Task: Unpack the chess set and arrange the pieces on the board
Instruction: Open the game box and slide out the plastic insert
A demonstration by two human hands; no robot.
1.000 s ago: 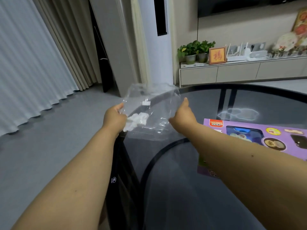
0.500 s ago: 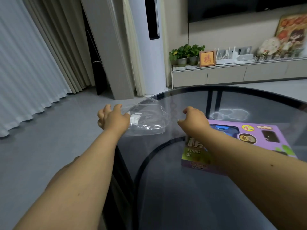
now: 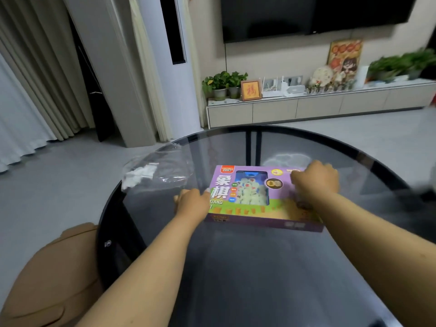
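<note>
A purple chess set box (image 3: 250, 204) lies flat on the dark glass table (image 3: 236, 267), with pale round pieces showing through its clear window. My left hand (image 3: 192, 202) touches the box's left edge, fingers curled at the side. My right hand (image 3: 315, 179) rests on the box's right part, fingers bent over the top. Whether either hand truly grips the box is hard to tell. A clear plastic bag (image 3: 158, 173) with a white paper scrap inside lies on the table's far left rim, free of both hands.
The round table's left edge (image 3: 106, 220) runs close to the bag. A tan cushion or seat (image 3: 52, 274) sits at the lower left. A TV cabinet (image 3: 318, 107) with potted plants stands across the grey floor.
My left hand let go of the clear bag, which now lies on the table's far left. Both hands moved right onto the purple box. The view shifted right.
</note>
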